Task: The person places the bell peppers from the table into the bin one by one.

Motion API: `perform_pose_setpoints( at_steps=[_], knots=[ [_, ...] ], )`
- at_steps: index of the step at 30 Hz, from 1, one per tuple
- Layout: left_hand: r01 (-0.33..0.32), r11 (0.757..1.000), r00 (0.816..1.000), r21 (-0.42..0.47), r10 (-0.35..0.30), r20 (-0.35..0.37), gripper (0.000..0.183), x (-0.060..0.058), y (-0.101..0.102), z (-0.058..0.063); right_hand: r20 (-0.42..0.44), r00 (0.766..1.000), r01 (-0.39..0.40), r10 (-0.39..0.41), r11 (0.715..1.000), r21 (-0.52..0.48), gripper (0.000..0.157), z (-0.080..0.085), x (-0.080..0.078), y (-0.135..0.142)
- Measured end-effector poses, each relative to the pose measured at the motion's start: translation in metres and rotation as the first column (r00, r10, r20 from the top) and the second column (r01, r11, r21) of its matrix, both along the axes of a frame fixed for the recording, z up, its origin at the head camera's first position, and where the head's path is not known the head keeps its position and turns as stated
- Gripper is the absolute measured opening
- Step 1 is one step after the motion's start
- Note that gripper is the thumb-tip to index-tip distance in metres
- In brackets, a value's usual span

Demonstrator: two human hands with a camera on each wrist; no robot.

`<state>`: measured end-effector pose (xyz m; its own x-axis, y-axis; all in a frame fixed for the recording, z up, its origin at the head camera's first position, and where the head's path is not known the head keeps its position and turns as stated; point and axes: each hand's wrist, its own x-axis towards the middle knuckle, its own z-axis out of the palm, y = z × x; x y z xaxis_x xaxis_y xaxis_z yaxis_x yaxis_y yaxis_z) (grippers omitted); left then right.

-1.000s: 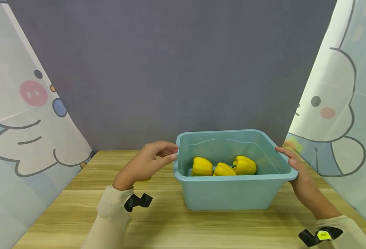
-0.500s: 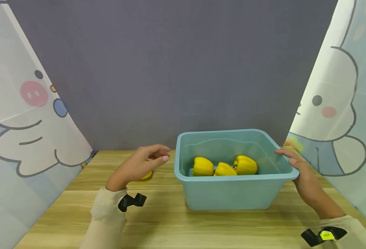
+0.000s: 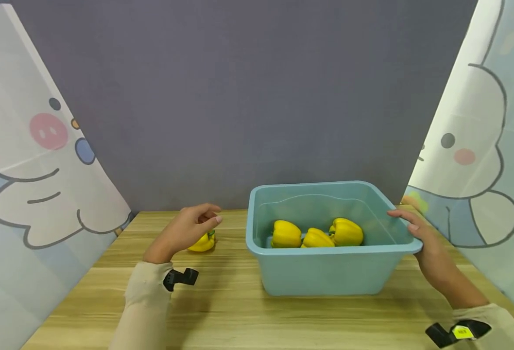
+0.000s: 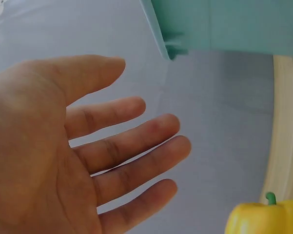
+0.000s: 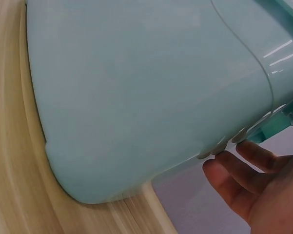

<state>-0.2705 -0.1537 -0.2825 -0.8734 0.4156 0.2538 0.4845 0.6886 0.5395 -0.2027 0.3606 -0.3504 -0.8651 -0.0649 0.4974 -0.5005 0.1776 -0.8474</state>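
A light-blue plastic tub stands upright on the table, with three yellow bell peppers in sight inside it. At its right side my right hand holds the rim; in the right wrist view several fingertips touch the outer wall just below the rim. To the left of the tub, my left hand is in the air with nothing in it, its fingers loosely spread. Another yellow bell pepper with a green stem lies on the table, partly hidden behind that hand; the left wrist view shows its top.
The wooden tabletop extends in front of the tub and to its left. A dark grey panel rises behind the table. Cartoon-printed cloths hang on both sides.
My left hand has moved leftward from the tub's left rim, uncovering more of the bell pepper on the table. My right hand has stayed at the right rim.
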Motion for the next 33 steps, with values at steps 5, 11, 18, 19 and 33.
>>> perform_pose_setpoints(
  at_steps=[5,11,18,19,33],
  knots=[
    [-0.050,0.999,0.999,0.002,0.050,0.007,0.035,-0.009,-0.008,-0.008,-0.003,1.000,-0.011,0.011,1.000,-0.018,0.044,-0.001,-0.001,0.001],
    [-0.121,0.991,0.993,-0.057,0.120,-0.011,0.041,-0.017,-0.020,-0.022,-0.007,1.000,0.002,-0.002,1.000,0.003,0.045,-0.003,-0.002,0.000],
    [-0.149,0.987,0.988,-0.065,0.146,-0.050,0.045,-0.025,-0.026,-0.031,-0.015,1.000,-0.005,0.005,1.000,-0.008,0.047,-0.003,-0.002,0.002],
    [-0.157,0.985,0.987,-0.073,0.154,-0.051,0.044,-0.026,-0.026,-0.032,-0.017,1.000,-0.008,0.008,1.000,-0.006,0.047,-0.003,-0.002,0.003],
    [-0.283,0.957,0.958,-0.065,0.279,-0.064,0.047,-0.030,-0.040,-0.042,-0.013,1.000,-0.007,0.006,1.000,-0.018,0.047,-0.005,-0.002,0.002]
  ],
)
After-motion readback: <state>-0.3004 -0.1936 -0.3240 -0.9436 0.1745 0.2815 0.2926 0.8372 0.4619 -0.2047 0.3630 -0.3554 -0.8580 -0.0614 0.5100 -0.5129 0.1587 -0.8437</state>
